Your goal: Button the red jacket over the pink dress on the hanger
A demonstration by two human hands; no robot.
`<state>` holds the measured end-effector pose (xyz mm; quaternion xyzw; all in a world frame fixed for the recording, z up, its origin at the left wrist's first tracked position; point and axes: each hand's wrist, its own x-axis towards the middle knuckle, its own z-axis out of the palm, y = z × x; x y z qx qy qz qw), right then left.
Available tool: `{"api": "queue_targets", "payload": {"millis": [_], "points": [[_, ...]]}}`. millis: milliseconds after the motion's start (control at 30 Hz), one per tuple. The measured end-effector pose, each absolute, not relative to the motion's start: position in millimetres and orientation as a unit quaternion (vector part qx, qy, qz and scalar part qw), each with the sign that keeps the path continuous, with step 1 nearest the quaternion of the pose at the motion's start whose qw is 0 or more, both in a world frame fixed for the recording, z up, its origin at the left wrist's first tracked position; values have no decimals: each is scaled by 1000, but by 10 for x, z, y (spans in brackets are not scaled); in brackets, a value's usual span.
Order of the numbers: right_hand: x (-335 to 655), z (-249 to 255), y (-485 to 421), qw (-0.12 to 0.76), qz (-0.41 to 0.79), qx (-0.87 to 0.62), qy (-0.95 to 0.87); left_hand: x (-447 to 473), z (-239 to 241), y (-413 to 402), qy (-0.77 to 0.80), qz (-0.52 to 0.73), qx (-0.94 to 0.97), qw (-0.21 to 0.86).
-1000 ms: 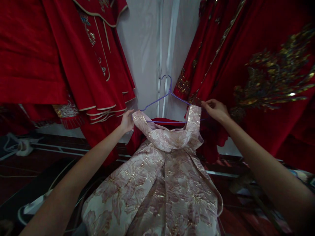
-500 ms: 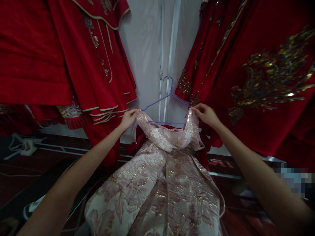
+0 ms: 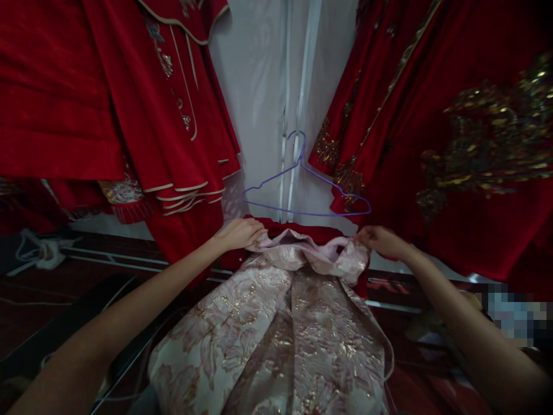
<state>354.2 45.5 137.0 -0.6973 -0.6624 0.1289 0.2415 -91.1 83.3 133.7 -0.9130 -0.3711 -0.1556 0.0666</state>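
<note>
A pale pink and gold floral brocade dress [image 3: 319,334] spreads out below me, its upper edge pulled wide between my two hands. My left hand [image 3: 242,233] is closed on the dress's left shoulder. At the opposite shoulder, my right hand [image 3: 382,242] pinches the fabric, its fingers partly in shadow. Just above the neckline a purple wire hanger [image 3: 306,213] lies bare, its whole frame and hook visible and apart from the dress. Some dark red cloth shows behind the neckline.
Red garments [image 3: 173,115] with gold trim hang on the left. More red garments [image 3: 401,132] with gold sequin embroidery hang on the right. Between them stands a pale wall or panel [image 3: 254,86] with a metal pole [image 3: 305,75]. Metal rack bars run low behind the dress.
Both hands have drawn the dress's shoulders down and off the hanger's ends. The hanger's full outline now shows, and the neckline has folded lower.
</note>
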Motion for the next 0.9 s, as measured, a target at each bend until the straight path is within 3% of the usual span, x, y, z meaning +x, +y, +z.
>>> {"api": "queue_targets", "payload": {"millis": [100,200,333,500,633,800,900], "points": [[3328,1342,267,174,273,-558,-764,-461,1481,781,-287,-213,-928,108],[3100,1450,149,159,308,-477,-808,-112,1527,906,-240,-274,-923,122],[2983,1617,161,282,203,-497,-795,96,1393,1121,-254,-278,-922,87],[3269,1659,321,402,-27,-633,-661,98,1267,1165,-268,-289,-918,37],[3532,1640,438,350,-98,-742,-563,53,1303,1126,-280,-325,-903,0],[3573,1681,497,346,-131,-730,-574,54,1320,1145,-285,-341,-896,-30],[3582,1660,506,298,-106,-764,-563,60,1306,1158,-287,-352,-890,-34]]}}
